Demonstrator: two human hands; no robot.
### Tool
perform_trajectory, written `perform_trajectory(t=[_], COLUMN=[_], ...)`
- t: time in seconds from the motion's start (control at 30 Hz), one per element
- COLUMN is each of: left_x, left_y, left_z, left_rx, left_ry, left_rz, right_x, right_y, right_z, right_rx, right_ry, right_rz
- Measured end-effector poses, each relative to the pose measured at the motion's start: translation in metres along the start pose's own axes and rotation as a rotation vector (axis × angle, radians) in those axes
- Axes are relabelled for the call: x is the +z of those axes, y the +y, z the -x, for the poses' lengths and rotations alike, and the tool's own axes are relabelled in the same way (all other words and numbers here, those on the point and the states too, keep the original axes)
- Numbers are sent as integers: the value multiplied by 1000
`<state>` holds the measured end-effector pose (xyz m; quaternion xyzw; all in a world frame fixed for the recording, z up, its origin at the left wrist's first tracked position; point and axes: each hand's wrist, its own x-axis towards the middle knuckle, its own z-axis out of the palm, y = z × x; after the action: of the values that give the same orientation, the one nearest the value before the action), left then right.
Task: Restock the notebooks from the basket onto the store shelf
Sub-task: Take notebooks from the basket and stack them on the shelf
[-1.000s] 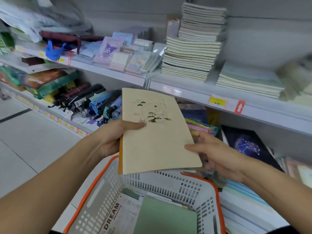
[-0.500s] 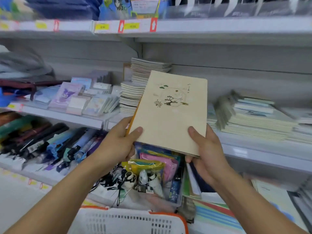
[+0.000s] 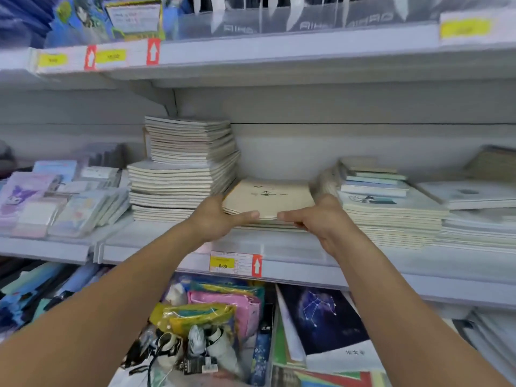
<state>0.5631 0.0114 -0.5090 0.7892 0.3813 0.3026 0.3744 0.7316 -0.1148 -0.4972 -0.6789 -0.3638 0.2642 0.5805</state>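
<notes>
The beige notebook [image 3: 268, 195] with a small tree drawing lies flat on a low pile on the white shelf [image 3: 293, 255], between a tall stack of notebooks [image 3: 184, 169] and another stack [image 3: 391, 216] on the right. My left hand [image 3: 223, 219] grips its near left corner, thumb on top. My right hand [image 3: 315, 222] grips its near right corner the same way. The basket is out of view.
Small sticker pads [image 3: 64, 202] fill the shelf at the left. A price tag [image 3: 236, 263] reading 6.00 hangs on the shelf edge. Below sit pouches [image 3: 212, 311] and a dark constellation book [image 3: 321, 314]. An upper shelf [image 3: 279, 57] hangs overhead.
Both hands lifted the notebook from over the basket, raised it to the shelf and laid it flat on the low pile between the stacks. The view rose and the basket dropped out of sight.
</notes>
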Motion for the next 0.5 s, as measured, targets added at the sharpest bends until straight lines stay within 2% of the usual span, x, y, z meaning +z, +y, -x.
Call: perform_trajectory(t=[0.07,0.23,0.37,0.5], left_x=[-1,10,18,22], left_y=[-2,-10,-18,-25], left_z=[-10,-22,-27,-33], left_rx=[36,36,6,-22], left_ry=[-10,131,269,274], left_rz=[-124,-318,-314,-324], right_x=[1,9,9,9], right_y=[6,16,23,28], right_z=[-2,-18,-27,-32], right_rx=[-21,-60,-47,-66], right_ry=[33,129,211,298], right_rz=[75,357,461,534])
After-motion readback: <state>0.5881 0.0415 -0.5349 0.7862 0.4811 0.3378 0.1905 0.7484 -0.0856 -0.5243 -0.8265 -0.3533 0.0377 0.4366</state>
